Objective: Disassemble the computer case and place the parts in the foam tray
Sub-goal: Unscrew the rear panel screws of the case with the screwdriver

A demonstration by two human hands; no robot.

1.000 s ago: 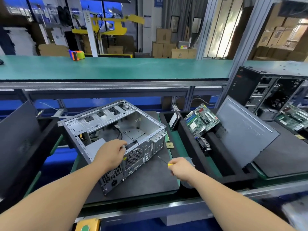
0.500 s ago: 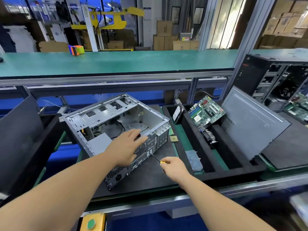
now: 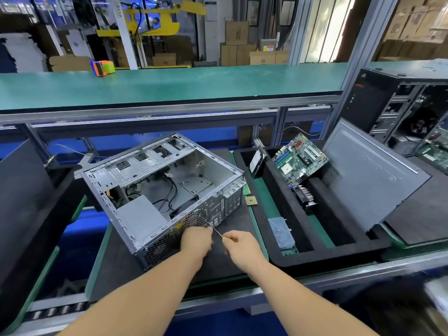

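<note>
Case (image 3: 164,192) left of tray (image 3: 266,241), gutted; board (image 3: 299,157), drive, heatsink, side panel already in tray. PSU, cables remain. Right hand (image 3: 242,246) grips screwdriver (image 3: 216,231) at rear panel; left hand (image 3: 196,241) beside shaft, grip unclear.

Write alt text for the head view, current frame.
A person's right hand holds a screwdriver with its tip at the rear panel of an open computer case, while the left hand sits beside the shaft. To the right, a black foam tray holds a motherboard and other parts.
</note>
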